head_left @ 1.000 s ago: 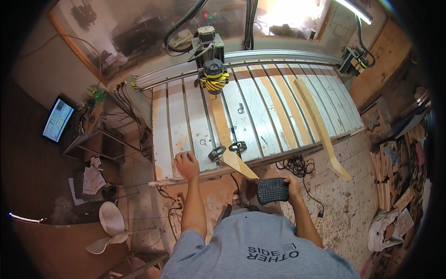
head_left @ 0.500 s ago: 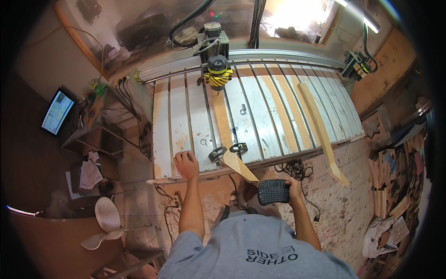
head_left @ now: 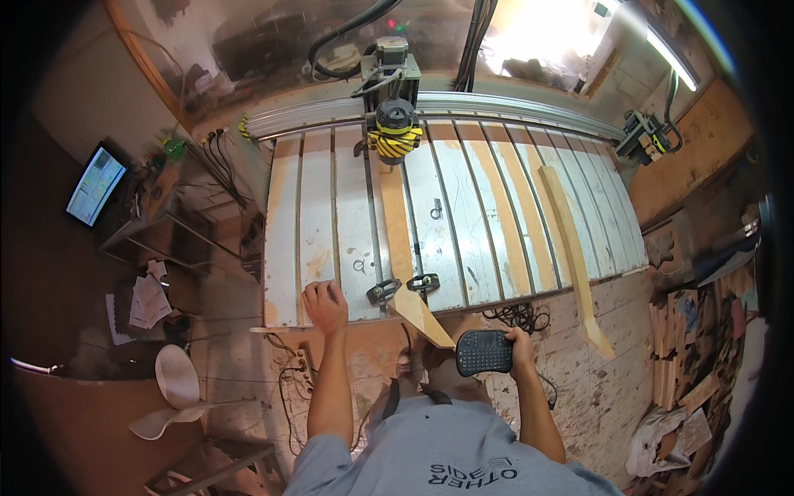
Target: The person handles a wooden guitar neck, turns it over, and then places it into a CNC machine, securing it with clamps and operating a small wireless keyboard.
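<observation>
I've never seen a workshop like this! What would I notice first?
Probably the yellow-and-black striped cutting head at the far end of the big slatted machine bed. Nearer, the left hand rests on the bed's front edge, and the right hand holds a small black keypad.

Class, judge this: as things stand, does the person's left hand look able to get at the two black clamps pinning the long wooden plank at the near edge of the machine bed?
Probably yes. The left hand rests on the bed's near edge, beside the black clamps on the wooden plank, and nothing lies between them.
</observation>
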A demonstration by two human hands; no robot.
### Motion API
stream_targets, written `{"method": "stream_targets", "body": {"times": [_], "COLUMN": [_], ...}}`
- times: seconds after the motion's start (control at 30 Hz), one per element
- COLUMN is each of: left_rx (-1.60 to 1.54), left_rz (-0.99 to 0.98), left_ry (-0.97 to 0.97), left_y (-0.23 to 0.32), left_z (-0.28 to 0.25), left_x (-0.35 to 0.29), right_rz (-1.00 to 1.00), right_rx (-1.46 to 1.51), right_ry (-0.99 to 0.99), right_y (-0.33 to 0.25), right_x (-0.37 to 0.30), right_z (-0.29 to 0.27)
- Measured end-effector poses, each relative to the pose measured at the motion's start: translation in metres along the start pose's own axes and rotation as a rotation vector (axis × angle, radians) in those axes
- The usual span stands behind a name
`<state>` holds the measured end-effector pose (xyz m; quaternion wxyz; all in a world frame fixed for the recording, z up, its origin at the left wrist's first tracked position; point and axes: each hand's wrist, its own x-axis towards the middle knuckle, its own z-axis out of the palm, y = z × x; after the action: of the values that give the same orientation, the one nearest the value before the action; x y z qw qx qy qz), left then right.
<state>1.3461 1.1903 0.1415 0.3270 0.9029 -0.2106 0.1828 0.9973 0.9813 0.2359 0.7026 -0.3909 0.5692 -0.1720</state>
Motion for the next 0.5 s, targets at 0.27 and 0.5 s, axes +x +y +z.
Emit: {"method": "stream_targets", "body": {"times": [0.27,0.5], "left_rx": [0.018,0.041], "left_rz": [-0.031,-0.079], "left_ry": [-0.019,-0.082], "left_y": [0.001,0.004], "left_z": [-0.003,-0.003], "left_x": [0.001,0.001], "right_rz": [0.014,-0.001], "right_rx": [-0.01,-0.052], "right_ry": [-0.012,-0.143], "right_y": [-0.033,-0.07], "right_x": [0.049,0.104], "right_z": [0.016,0.031]}}
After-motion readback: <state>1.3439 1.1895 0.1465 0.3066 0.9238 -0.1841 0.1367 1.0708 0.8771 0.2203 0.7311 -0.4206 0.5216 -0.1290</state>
